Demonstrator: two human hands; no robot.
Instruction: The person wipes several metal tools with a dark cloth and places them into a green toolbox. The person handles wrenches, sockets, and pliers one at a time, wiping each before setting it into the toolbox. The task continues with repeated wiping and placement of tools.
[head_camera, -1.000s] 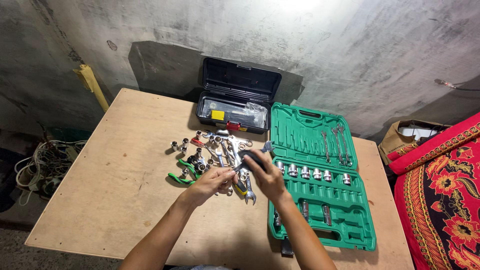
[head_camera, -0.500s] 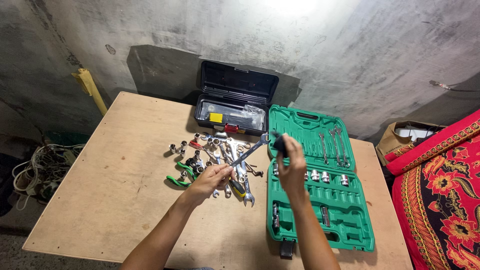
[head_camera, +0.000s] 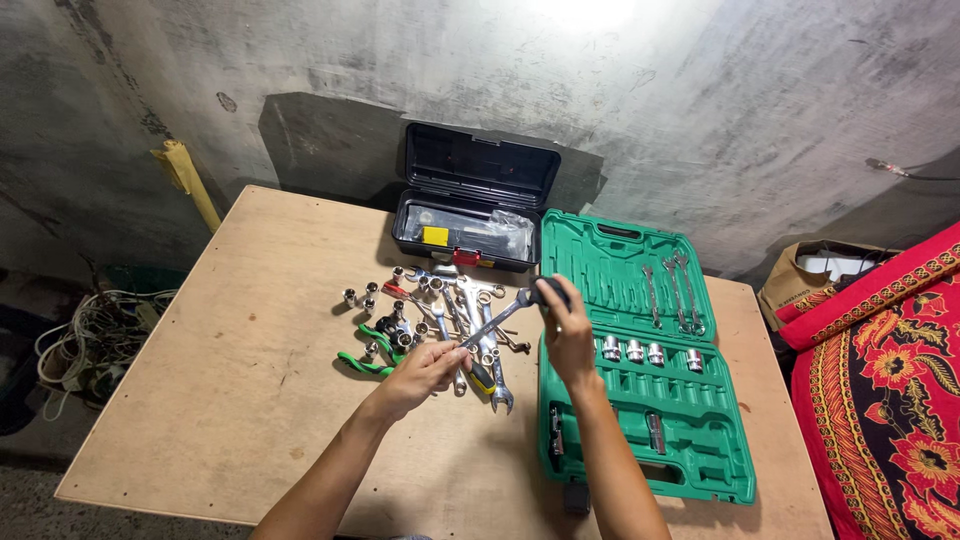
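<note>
Currently right hand (head_camera: 568, 335) closed around black grip of ratchet wrench (head_camera: 512, 312), held above left edge of open green socket case (head_camera: 640, 400). Wrench shaft slants down-left toward left hand (head_camera: 425, 368). Left hand fingers curled, pinching wrench's lower end, over pile of loose spanners (head_camera: 470, 320) on wooden surface (head_camera: 230, 380). Loose sockets (head_camera: 360, 296) and green-handled pliers (head_camera: 368, 362) left of pile. Open black toolbox (head_camera: 475, 205) at far edge, beside green case lid.
</note>
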